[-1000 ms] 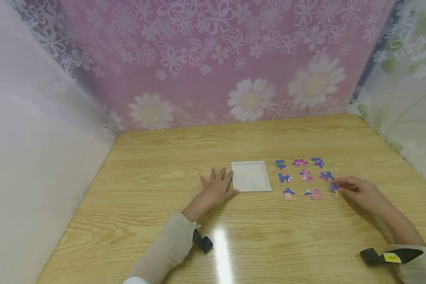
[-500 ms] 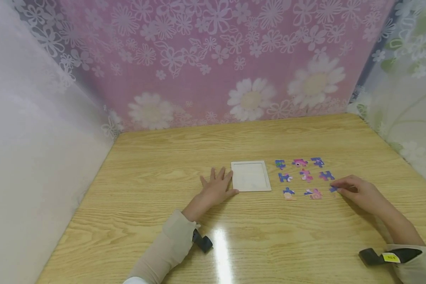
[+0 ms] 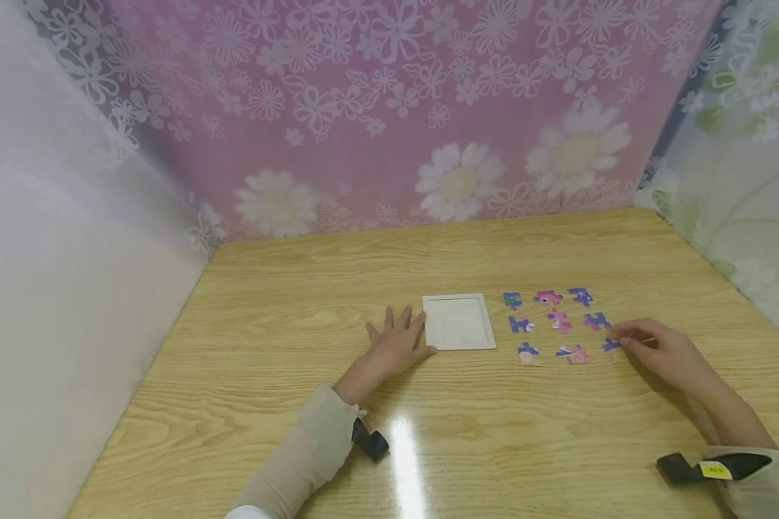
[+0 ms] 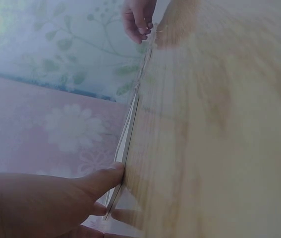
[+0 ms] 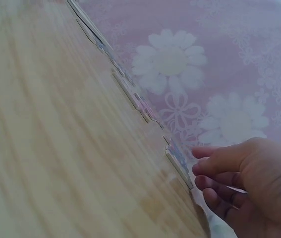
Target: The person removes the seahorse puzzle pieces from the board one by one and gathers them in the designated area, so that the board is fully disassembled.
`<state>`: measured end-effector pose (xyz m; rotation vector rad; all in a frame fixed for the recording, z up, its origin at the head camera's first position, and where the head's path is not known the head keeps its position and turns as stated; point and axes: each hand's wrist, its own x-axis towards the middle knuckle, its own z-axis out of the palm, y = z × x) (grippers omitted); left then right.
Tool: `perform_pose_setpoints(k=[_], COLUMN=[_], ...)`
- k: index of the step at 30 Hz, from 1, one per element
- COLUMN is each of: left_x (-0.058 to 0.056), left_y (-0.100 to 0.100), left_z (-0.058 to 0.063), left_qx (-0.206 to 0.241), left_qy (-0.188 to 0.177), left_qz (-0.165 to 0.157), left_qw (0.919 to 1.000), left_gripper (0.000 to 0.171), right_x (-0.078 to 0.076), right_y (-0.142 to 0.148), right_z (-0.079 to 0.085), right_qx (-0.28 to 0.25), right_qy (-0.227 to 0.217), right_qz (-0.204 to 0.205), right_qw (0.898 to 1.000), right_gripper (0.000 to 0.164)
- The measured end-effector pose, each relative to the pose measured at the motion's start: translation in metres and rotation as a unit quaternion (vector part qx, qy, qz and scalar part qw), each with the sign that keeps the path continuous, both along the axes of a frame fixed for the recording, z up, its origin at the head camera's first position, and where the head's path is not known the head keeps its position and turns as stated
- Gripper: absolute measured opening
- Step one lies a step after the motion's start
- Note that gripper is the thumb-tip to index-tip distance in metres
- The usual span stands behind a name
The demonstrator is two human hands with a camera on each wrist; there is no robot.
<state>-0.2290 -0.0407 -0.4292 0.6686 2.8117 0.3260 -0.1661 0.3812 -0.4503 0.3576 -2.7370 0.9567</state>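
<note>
A white square frame [image 3: 459, 322] lies flat on the table. My left hand [image 3: 396, 349] rests beside it with fingers spread, thumb and fingertips touching its left edge. To the frame's right, several purple and pink jigsaw pieces lie in rows, with a pink piece [image 3: 560, 322] in the middle. My right hand [image 3: 665, 357] is at the right end of the front row, next to a blue jigsaw piece [image 3: 612, 345]. Its fingers are loosely bent and seem just off that piece; in the right wrist view the fingertips are beside the piece [image 5: 177, 161] and hold nothing.
The wooden table [image 3: 467, 432] reaches back to a pink flowered curtain [image 3: 363, 144]. A pale wall covering [image 3: 71, 288] stands on the left, a green-patterned one [image 3: 753, 180] on the right. Black wrist cameras [image 3: 370, 441] are strapped at both sleeves.
My right fingers, which were on the front-right jigsaw piece, have drawn slightly off it to the right. That piece has turned a little. My left hand and the frame have stayed put.
</note>
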Motion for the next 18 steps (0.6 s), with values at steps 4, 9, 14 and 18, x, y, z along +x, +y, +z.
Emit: perform_pose_setpoints(k=[4, 9, 14, 18], left_x=[-0.0011, -0.0026, -0.0033, -0.0058], left_y=[0.001, 0.0011, 0.0001, -0.002], left_z=[0.0004, -0.0003, -0.0023, -0.004], left_qx=[0.001, -0.002, -0.002, 0.006], left_qy=[0.0, 0.0, -0.006, -0.009], left_qz=[-0.001, -0.001, 0.005, 0.006], left_qw=[1.0, 1.0, 1.0, 0.9999], left_gripper=[0.071, 0.071, 0.072, 0.072], right_x=[-0.0001, -0.0008, -0.0013, -0.0018], right_y=[0.0025, 0.0044, 0.0029, -0.0005], right_z=[0.0024, 0.0032, 0.0032, 0.0049], right_qx=[0.0, -0.01, -0.032, -0.044], right_qy=[-0.017, -0.03, -0.021, -0.013], right_qz=[-0.027, -0.04, -0.032, -0.027], right_qw=[1.0, 0.999, 0.999, 0.999], right_gripper=[0.018, 0.021, 0.021, 0.021])
